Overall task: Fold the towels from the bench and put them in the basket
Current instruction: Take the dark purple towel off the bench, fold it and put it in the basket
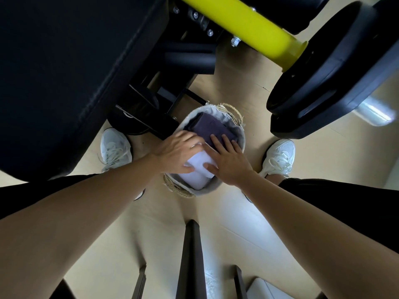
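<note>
Gym floor, black bench [54, 72] upper left: I've both hands flat, fingers spread, left hand [178, 151] and right hand [227, 159] pressing white towel [199, 167] into basket [239, 139] beside purple towel [212, 129]; placing step, next probably let go, return to bench.

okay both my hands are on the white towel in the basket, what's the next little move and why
Probably press the white towel down flat, then lift both hands away. It already lies inside the basket beside the purple towel, with your left hand and right hand resting flat on top, so it looks placed and only needs settling.
</note>
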### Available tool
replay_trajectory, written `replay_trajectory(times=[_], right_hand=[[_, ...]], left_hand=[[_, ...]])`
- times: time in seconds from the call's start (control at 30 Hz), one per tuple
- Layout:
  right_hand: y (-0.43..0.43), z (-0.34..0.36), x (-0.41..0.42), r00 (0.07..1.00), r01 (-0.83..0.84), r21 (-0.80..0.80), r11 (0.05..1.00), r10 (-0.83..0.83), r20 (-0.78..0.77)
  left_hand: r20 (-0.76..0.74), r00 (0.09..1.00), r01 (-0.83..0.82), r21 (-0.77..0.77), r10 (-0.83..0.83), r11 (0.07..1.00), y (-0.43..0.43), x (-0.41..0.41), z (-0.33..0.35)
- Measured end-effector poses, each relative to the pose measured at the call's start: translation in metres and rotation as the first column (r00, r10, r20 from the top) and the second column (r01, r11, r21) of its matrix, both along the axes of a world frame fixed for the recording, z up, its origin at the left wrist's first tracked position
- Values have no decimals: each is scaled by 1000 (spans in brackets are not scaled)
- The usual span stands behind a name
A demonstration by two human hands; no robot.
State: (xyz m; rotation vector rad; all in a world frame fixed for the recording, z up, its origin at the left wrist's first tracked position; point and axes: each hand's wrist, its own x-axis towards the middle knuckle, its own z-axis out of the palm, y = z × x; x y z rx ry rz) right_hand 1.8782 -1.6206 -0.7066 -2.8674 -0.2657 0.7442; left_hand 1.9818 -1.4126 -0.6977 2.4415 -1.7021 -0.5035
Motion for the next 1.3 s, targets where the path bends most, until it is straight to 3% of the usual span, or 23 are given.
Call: replay_trajectory(times=[0.07,0.3,0.47,0.63,0.83,0.97,1.3], right_hand=[[1,-2,1,1000,-1,5,1000,1,-25],[8,4,4,997,81,45,996,-80,-19],[18,-2,-5,998,33,-10,999,-32,57],[15,-12,-5,999,-2,-68,998,4,32],[5,-15,-11,996,7,-34,999,-3,91],[11,-21,-16,987,122,-64,990,-115,112],[15,-38,6,987,155,-110,982,-147,70]], left_hand=[[43,998,49,49,-51,998,5,0,-1],[109,994,39,-151,-23,988,16,-1,-4],[87,994,74,-27,-71,997,32,-11,-2],[62,995,-76,-114,83,991,17,-13,-4],[221,975,-79,183,37,980,4,11,-11],[246,966,-142,255,77,956,-1,15,-26],[298,946,-232,356,125,905,-21,9,-38]])
